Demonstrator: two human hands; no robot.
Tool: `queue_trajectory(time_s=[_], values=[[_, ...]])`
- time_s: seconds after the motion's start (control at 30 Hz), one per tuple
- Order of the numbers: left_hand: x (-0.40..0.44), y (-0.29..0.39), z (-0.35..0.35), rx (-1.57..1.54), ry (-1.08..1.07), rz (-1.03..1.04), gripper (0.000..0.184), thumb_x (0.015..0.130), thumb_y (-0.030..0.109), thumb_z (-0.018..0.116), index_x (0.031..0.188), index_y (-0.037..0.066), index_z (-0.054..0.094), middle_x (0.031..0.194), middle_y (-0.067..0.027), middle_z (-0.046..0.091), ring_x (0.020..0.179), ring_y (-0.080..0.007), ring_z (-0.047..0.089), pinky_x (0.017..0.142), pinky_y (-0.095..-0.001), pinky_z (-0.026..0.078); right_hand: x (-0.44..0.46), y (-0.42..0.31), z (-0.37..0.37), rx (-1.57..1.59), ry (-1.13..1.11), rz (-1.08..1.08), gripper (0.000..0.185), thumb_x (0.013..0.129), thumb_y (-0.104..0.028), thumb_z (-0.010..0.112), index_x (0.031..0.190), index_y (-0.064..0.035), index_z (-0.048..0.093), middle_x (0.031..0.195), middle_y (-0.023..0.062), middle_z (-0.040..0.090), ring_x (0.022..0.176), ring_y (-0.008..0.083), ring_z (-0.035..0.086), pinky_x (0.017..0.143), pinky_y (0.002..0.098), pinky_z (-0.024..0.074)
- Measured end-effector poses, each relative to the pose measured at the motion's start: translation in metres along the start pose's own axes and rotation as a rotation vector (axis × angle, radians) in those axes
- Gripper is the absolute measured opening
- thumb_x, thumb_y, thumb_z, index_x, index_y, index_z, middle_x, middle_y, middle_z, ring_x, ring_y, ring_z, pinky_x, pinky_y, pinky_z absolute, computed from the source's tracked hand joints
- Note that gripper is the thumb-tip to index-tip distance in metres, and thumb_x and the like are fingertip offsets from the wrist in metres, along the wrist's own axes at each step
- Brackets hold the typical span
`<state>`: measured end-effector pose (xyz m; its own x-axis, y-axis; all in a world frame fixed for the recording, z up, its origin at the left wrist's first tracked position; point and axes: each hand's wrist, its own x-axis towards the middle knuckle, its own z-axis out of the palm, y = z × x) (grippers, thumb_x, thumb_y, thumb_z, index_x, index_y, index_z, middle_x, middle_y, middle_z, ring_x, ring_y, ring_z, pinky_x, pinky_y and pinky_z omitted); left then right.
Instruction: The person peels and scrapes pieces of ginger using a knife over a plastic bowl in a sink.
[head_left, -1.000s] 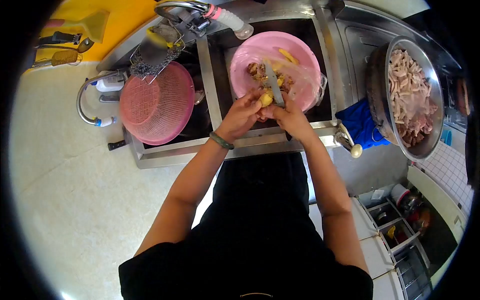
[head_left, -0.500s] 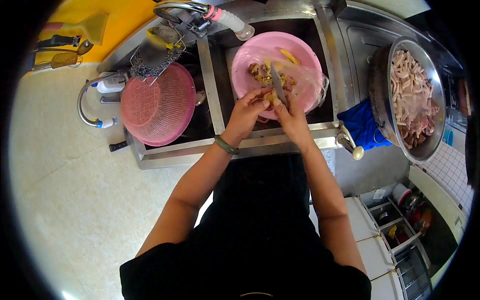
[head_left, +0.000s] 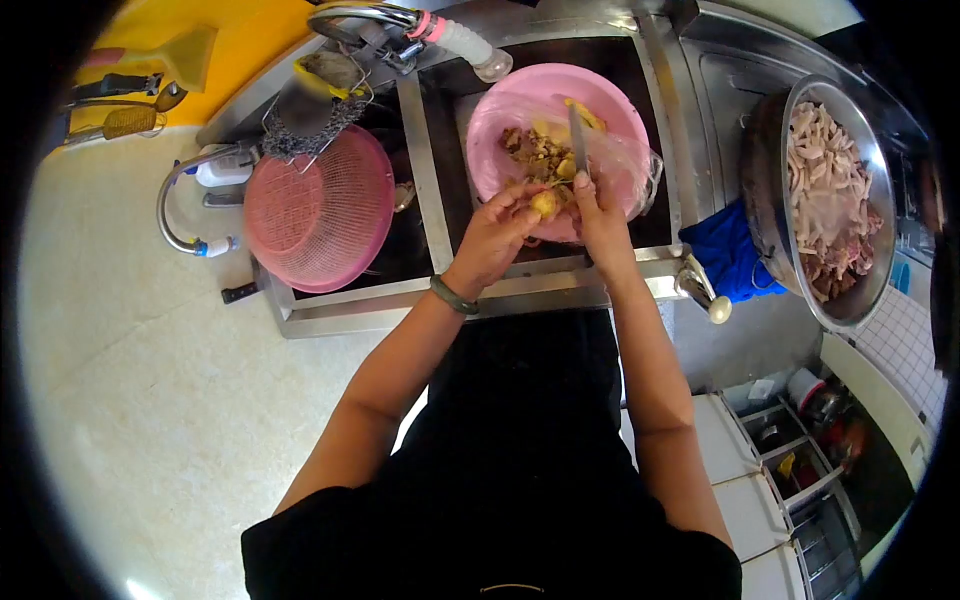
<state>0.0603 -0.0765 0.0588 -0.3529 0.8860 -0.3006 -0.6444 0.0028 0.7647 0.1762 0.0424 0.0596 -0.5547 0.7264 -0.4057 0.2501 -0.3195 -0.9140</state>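
My left hand [head_left: 494, 238], with a dark green bangle at the wrist, pinches a yellow piece of ginger [head_left: 545, 204] between thumb and fingertips. My right hand [head_left: 604, 228] is closed round a knife [head_left: 577, 138], its blade pointing up and away from me. Both hands are over the near side of a pink basin [head_left: 535, 82] in the sink. Inside the basin lies a clear plastic bag [head_left: 622, 165] with brownish-yellow peelings and pieces [head_left: 540, 145] on it. The knife's handle is hidden in my right hand.
A faucet [head_left: 465, 45] hangs over the sink's back edge. Left of the basin leans a pink colander [head_left: 350, 220] beneath a wire rack with a scrubber. A steel bowl of sliced meat [head_left: 828, 180] stands to the right, near a blue cloth [head_left: 730, 255].
The knife has moved right and now points more nearly straight away from me. My right hand has shifted slightly right, and the ginger shows more yellow surface.
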Motion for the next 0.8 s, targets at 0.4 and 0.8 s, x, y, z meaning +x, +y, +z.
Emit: queue_trajectory(time_s=[0.4, 0.8], values=[[0.005, 0.005, 0.007, -0.033, 0.148, 0.018, 0.033, 0.089, 0.005, 0.058, 0.120, 0.000, 0.048, 0.109, -0.0101, 0.060, 0.097, -0.0221, 0.062, 0.082, -0.0343, 0.052, -0.033, -0.018, 0.013, -0.560, 0.014, -0.406, 0.042, 0.095, -0.040, 0.045, 0.124, -0.0097, 0.049, 0.095, 0.0203, 0.064, 0.083, 0.0397, 0.063, 0.069, 0.0463, 0.0500], [0.003, 0.019, 0.012, -0.111, 0.115, -0.035, 0.029, 0.088, 0.006, 0.058, 0.116, 0.001, 0.050, 0.105, -0.0088, 0.062, 0.094, -0.0204, 0.063, 0.074, -0.0324, 0.055, -0.035, -0.029, 0.010, -0.459, -0.072, -0.313, 0.038, 0.094, -0.028, 0.053, 0.129, -0.0133, 0.051, 0.102, 0.0149, 0.066, 0.095, 0.0287, 0.065, 0.081, 0.0351, 0.0500]])
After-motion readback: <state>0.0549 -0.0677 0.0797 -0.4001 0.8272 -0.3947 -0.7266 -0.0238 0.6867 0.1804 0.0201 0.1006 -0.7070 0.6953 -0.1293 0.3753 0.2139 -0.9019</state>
